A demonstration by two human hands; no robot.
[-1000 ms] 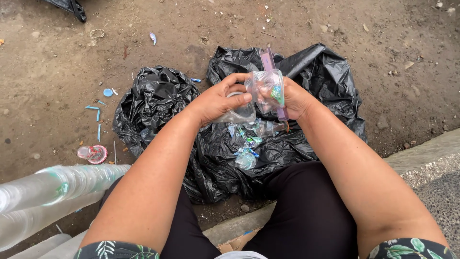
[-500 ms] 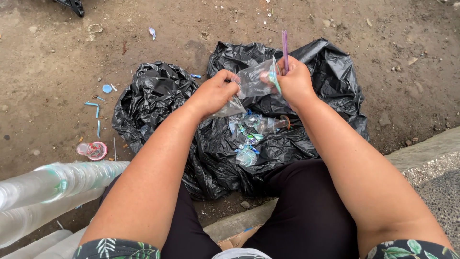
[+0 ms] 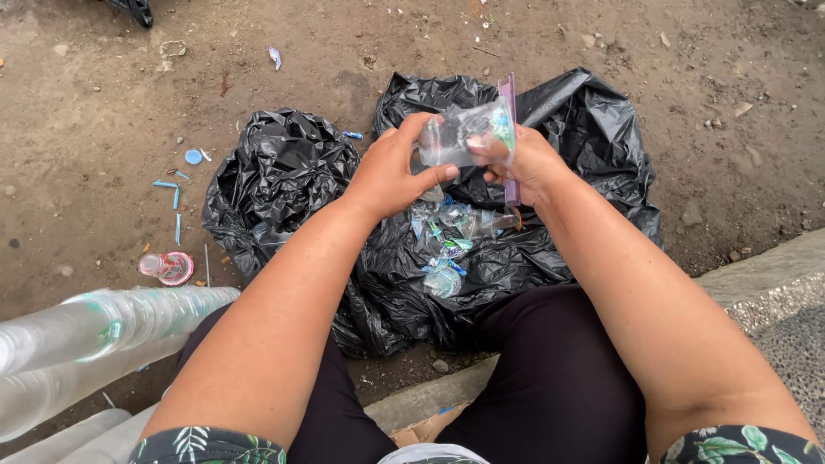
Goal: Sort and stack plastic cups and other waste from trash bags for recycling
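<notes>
Both hands hold a clear plastic cup (image 3: 464,133) above black bags (image 3: 550,249): left hand (image 3: 391,176) fingers (image 3: 434,176) wrap its side, right hand (image 3: 524,163) fingers pinch its rim.

Left forearm: bare, extended forward and slightly inward from lower left, wrist straight. Left hand (image 3: 395,176): back facing the camera, fingers curled, thumb pointing right, closed in a grip. Right forearm: bare, extended forward and inward from lower right, wrist bent a little. Right hand (image 3: 524,163): back and thumb side up, fingers folded in a pinch. Both hands: close together at the centre, fingertips nearly meeting. Legs: in black, knees apart below the arms.
</notes>
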